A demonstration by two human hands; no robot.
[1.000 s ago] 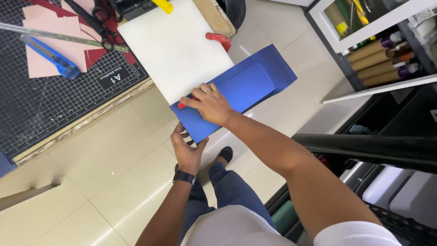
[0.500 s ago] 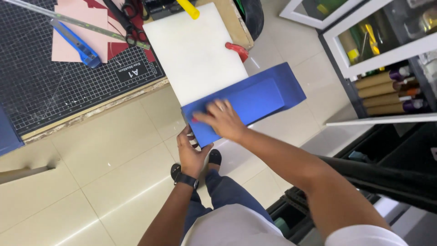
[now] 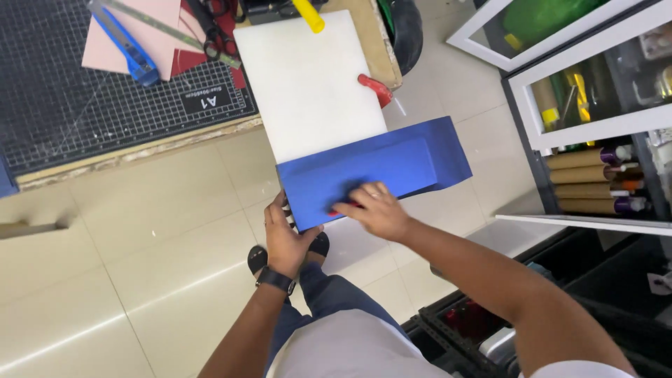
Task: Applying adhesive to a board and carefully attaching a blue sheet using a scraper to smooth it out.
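Blue folded sheet (image 3: 371, 175) sits mid-frame above the tiled floor (image 3: 140, 266), its far edge overlapping the white board (image 3: 308, 84). Left hand (image 3: 287, 241) grips the sheet's near-left corner, fingers curled up against the edge. Right hand (image 3: 374, 210) lies palm-down on the sheet's near edge, fingers pressed flat on it. Black cutting mat (image 3: 84, 112) far left, carrying a blue utility knife (image 3: 126, 49), steel ruler (image 3: 168, 29) and pink paper (image 3: 140, 35). Paper rolls (image 3: 588, 175) shelved at right.

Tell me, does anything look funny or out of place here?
The white board juts off the table edge over the floor, with the blue folded sheet hanging off its end, gripped by the left hand and pressed by the right hand.
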